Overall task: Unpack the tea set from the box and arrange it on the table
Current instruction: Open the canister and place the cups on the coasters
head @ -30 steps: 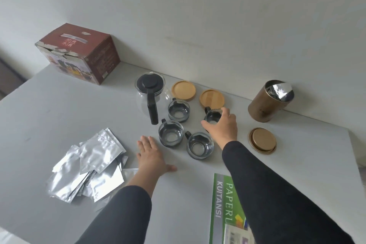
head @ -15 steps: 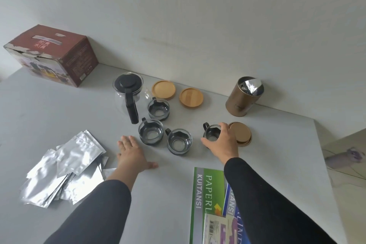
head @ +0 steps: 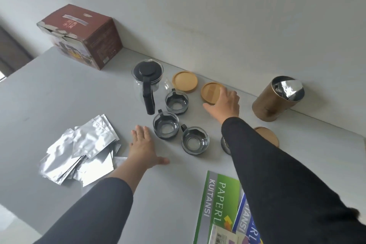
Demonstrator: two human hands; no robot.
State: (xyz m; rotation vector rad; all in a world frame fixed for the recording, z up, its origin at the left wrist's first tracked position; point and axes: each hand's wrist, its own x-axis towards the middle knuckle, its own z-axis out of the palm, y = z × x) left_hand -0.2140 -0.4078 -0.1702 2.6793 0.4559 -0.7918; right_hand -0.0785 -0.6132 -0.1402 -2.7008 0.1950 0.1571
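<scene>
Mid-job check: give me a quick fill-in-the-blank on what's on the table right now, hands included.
1. The right hand reaches to a round ____ coaster.
2. The left hand lies ____ on the table.
3. The teapot has a ____ lid and handle.
4. The canister holds crumpled ____.

Missing words: wooden; flat; black; foil

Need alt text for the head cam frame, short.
A person's right hand reaches over a round wooden coaster on a grey table, while the left hand rests flat beside glass cups with black handles. A glass teapot with black lid and a red cardboard box stand behind.
</scene>
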